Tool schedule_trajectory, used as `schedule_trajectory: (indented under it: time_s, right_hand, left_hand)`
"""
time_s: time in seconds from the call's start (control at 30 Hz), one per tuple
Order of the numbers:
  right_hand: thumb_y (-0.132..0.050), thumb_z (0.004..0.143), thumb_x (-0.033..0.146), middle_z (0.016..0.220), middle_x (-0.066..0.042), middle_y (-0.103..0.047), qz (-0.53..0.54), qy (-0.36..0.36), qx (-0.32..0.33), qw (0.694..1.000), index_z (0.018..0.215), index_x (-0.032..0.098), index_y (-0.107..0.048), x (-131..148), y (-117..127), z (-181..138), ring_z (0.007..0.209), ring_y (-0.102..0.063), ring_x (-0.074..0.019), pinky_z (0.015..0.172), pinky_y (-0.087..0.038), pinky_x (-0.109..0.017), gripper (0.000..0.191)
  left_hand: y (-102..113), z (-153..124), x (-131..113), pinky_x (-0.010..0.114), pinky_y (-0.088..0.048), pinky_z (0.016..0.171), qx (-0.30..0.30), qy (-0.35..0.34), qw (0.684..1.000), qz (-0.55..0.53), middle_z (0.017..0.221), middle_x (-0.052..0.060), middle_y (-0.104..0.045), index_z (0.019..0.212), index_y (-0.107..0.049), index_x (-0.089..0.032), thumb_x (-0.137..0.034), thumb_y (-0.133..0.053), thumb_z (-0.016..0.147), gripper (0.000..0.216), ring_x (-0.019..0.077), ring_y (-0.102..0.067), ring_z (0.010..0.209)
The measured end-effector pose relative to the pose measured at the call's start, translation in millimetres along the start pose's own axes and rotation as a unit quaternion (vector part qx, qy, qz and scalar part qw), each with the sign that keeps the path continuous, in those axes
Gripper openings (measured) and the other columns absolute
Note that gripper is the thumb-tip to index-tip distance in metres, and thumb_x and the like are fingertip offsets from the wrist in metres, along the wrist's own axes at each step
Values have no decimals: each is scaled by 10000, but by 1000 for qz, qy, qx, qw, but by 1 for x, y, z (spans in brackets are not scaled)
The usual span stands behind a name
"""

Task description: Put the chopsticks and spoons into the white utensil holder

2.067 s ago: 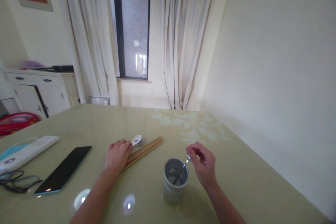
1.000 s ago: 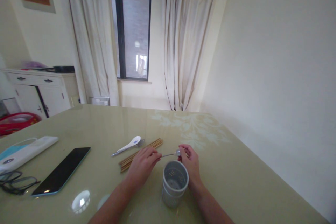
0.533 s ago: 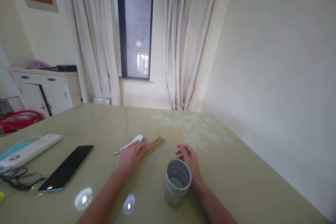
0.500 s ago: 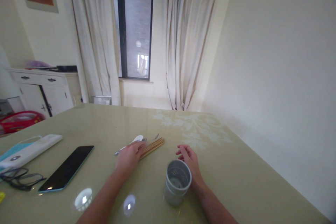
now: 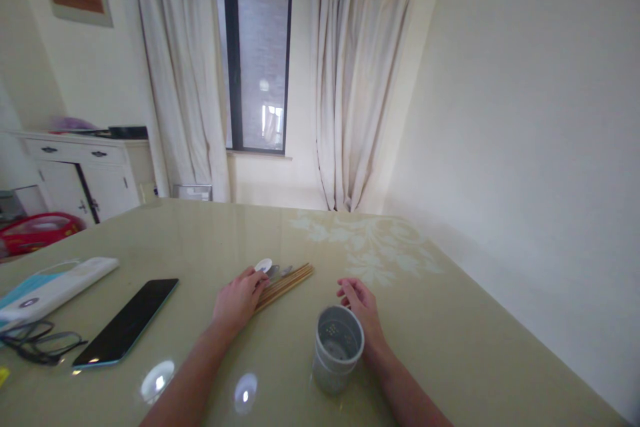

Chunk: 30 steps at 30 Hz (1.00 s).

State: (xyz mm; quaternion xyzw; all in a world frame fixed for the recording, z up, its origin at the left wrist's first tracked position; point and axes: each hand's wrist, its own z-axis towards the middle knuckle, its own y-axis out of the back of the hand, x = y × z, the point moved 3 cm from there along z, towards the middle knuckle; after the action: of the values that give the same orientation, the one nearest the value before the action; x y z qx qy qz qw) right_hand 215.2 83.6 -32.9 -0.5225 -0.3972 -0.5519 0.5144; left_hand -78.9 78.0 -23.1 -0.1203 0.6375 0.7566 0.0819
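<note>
Toward the left edge of the glossy pale-green table (image 5: 450, 360) lie dark-framed glasses (image 5: 43, 341) and a flat black phone (image 5: 127, 323), apart from the hands. Near the middle, the left hand (image 5: 239, 299) covers the near ends of a white spoon (image 5: 263, 265), grey metal cutlery (image 5: 287, 271) and thin brown wooden sticks (image 5: 287, 285), laid side by side, probably to keep together. Back upward, its fingers bend down; whether they pinch anything cannot be told. Rightward, a grey cylindrical cup (image 5: 334, 377) stands upright, presumably leaving its mouth accessible. Just beside it, toward the right edge, the right hand (image 5: 359, 299) is loosely curled, thumb uppermost, visibly holding nothing.
</note>
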Motion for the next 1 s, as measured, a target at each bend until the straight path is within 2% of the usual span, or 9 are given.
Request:
schedule_trajectory:
  time_s: [0.27,0.47,0.67,0.77,0.87,1.0]
  right_hand:
    - [-810,684,775,708,-13,-655,-3,-2,8,1000,797,201,-737,0,1,0,590,-563,-169,522,-461,-280,589]
    - [-812,669,780,696,-9,-647,-3,-1,7,1000,772,205,-721,1,1,0,574,-552,-165,510,-447,-280,591]
    - [-800,687,789,696,-13,-653,-8,3,13,1000,787,202,-733,1,1,-1,582,-561,-170,524,-459,-286,599]
    - [-801,681,792,694,-13,-653,-10,3,15,1000,793,199,-739,2,0,-1,587,-561,-172,534,-461,-289,607]
    - [-802,666,801,685,-11,-647,-11,-2,14,1000,800,195,-741,1,0,0,587,-556,-174,538,-458,-292,624]
    - [-795,657,813,685,-15,-648,-13,-3,12,1000,802,191,-742,-1,0,0,593,-559,-179,547,-461,-297,641]
  left_hand:
    - [9,-1,8,335,-523,901,-2,4,999,36,1165,65,-757,1106,-810,-260,-330,-495,1081,324,243,-743,1035]
    - [6,1,12,338,-512,977,-8,-13,999,46,1128,76,-761,1062,-822,-249,-257,-537,1058,285,242,-713,1105]
    - [3,3,23,382,-517,1027,-86,16,996,31,1279,99,-723,1267,-752,-231,-292,-623,1016,289,283,-676,1191]
    - [-3,5,32,428,-525,1013,-84,55,995,23,1326,131,-715,1347,-706,-208,-351,-628,1013,372,327,-675,1203]
    - [-10,9,38,407,-525,992,-64,69,996,-10,1246,132,-748,1265,-738,-194,-344,-593,1028,315,319,-694,1164]
    - [-15,14,38,323,-519,960,-59,49,996,-40,1154,88,-773,1150,-765,-215,-288,-574,1035,235,249,-716,1092]
